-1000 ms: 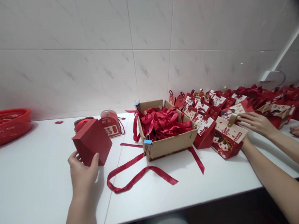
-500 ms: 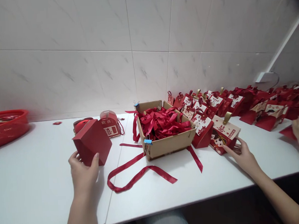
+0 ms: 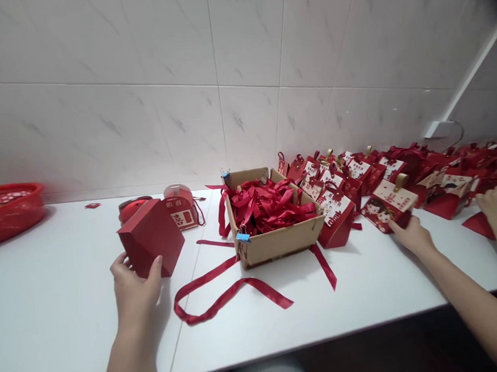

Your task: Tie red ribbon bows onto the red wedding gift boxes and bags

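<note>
Left of the cardboard tray (image 3: pixel 283 245), the left hand (image 3: pixel 136 289) grips a red gift box (image 3: pixel 151 238); the right hand (image 3: pixel 418 238) (seemingly gripping) has shifted a cartoon-printed box (image 3: pixel 385 206) away, widening the gap.

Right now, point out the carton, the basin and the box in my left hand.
Carton (image 3: pixel 282 244), head view: front wall.
Basin (image 3: pixel 17 222), head view: outer wall.
Held box (image 3: pixel 160 238), head view: plain red side.
</note>
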{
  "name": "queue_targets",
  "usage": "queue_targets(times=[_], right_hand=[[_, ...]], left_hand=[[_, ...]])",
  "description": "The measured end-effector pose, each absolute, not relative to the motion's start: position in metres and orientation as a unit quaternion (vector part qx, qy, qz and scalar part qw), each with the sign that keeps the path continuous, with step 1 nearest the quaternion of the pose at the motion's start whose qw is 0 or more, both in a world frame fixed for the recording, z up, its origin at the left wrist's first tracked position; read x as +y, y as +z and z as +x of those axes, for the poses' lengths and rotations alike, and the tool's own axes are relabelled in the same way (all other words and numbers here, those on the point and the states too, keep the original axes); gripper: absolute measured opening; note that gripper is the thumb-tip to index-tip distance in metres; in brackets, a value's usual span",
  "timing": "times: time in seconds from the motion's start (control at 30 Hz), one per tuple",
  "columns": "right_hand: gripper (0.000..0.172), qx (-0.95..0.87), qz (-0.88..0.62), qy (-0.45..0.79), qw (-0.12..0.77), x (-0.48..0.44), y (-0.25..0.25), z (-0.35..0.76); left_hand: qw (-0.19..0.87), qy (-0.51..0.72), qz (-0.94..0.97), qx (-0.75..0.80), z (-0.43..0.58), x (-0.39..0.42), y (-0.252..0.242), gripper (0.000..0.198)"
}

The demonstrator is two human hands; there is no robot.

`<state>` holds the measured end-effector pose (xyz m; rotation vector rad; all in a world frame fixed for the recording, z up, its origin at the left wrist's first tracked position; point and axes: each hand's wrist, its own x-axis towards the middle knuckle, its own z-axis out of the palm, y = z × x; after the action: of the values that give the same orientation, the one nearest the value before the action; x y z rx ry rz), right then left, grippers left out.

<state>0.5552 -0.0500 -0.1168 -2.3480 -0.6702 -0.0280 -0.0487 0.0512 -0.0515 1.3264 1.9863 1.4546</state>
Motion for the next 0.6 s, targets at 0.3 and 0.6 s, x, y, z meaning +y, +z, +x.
queue_targets(times=[0.3, 0.6], right_hand=[[0.071, -0.328, -0.836, -0.028, 0.439, 0.003, -0.135, 0.531], [0.068, -0.47, -0.717, 0.02, 0.514, -0.033, -0.126, 0.436]], left_hand=[[0.162, 0.514, 0.477, 0.694, -0.053, 0.054, -0.057, 0.069], [0.174, 0.52, 0.472, 0.69, -0.054, 0.054, -0.056, 0.073]])
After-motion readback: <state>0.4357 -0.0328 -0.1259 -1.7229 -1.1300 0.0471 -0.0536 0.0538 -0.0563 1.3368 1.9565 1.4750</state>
